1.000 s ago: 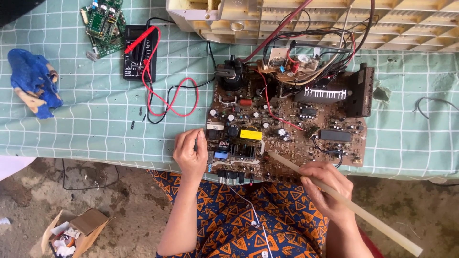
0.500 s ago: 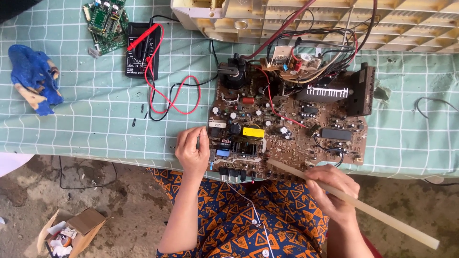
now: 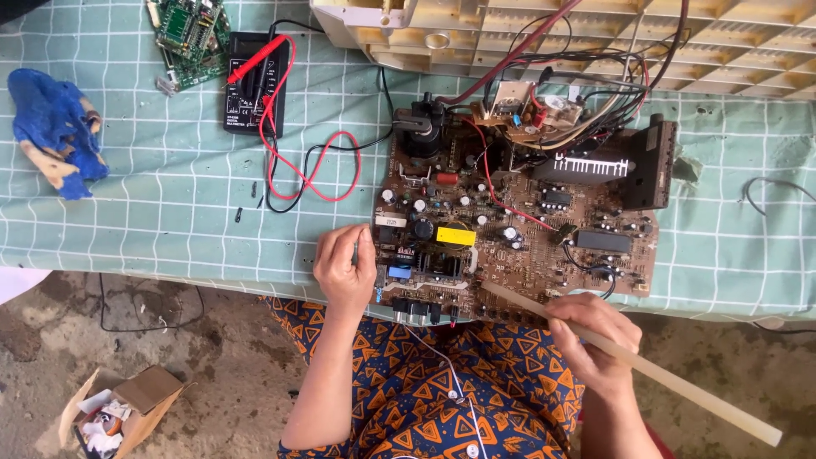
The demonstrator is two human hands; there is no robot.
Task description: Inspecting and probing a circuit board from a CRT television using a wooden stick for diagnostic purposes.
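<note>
Bare forearms; orange-and-navy triangle-print garment (image 3: 476,399) over lap.

Open brown cardboard box (image 3: 127,408) on the floor at lower left, holding white scraps

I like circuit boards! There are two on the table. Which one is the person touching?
The big brown circuit board. The left hand rests at its left edge. The small green circuit board lies far off at the table's top left, untouched.

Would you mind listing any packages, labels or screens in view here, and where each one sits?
Cardboard box: on the ground, lower left; open, brown, holding white scraps.
Multimeter: on the green cloth, upper left; black, rectangular, red leads lying across it.
Yellow label: on the brown circuit board; small rectangle.
</note>
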